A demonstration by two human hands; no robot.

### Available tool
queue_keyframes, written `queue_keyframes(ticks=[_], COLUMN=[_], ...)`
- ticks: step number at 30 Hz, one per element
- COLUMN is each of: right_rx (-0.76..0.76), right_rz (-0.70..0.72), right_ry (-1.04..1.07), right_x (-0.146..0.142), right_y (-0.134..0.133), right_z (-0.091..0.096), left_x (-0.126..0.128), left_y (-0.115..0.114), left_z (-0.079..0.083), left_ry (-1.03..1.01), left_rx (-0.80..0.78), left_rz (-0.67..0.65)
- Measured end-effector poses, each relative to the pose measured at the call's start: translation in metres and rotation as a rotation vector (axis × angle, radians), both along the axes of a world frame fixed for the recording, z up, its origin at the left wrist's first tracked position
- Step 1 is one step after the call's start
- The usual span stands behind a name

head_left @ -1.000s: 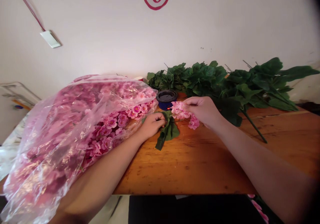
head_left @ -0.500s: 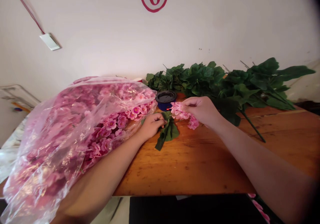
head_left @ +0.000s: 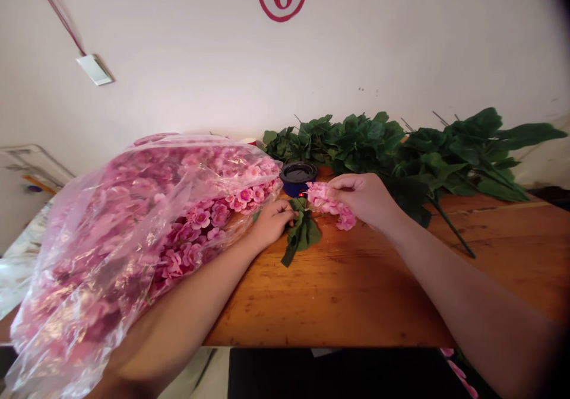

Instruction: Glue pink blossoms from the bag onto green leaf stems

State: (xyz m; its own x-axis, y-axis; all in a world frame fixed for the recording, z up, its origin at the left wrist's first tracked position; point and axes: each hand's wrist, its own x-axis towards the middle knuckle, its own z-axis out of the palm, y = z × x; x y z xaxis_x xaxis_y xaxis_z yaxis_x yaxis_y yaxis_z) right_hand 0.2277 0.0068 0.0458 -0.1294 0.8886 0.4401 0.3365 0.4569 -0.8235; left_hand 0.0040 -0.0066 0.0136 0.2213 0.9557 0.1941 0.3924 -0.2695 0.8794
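Observation:
My left hand is closed on a green leaf stem, its broad artificial leaves hanging over the wooden table. In my right hand is a sprig of pink artificial flowers, pinched between thumb and fingers. The sprig's left end is close to the leaves, in front of a small dark-blue pot with a black round top and a lit red light. Whether sprig and stem touch I cannot tell.
A clear plastic bag full of pink flowers covers the table's left side. Green leafy stems lie piled along the wall, one stem jutting toward the front right. The wooden table's front edge runs below my arms.
The whole view has shifted slightly to the right. Both hands keep their holds on the sprig and the leaf stem, with hardly any movement between them.

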Motion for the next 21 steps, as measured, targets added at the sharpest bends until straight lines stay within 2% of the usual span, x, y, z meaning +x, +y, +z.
queue_keyframes(ticks=[5,9,21], right_rx=[0.021,0.01,0.015], right_rz=[-0.053,-0.054,-0.024], right_ry=[-0.025,-0.038,-0.066], right_x=[0.0001,-0.0001,0.0002], right_y=[0.0,-0.001,-0.0045], right_z=[-0.0013,-0.0002,0.0041], left_x=[-0.0008,-0.0018,-0.0019], left_y=[0.0009,-0.0008,0.0001], left_z=[-0.0008,-0.0013,-0.0016], left_ry=[-0.056,-0.007,0.052], left_rx=[-0.009,0.007,0.035], left_rz=[-0.057,-0.129,-0.127])
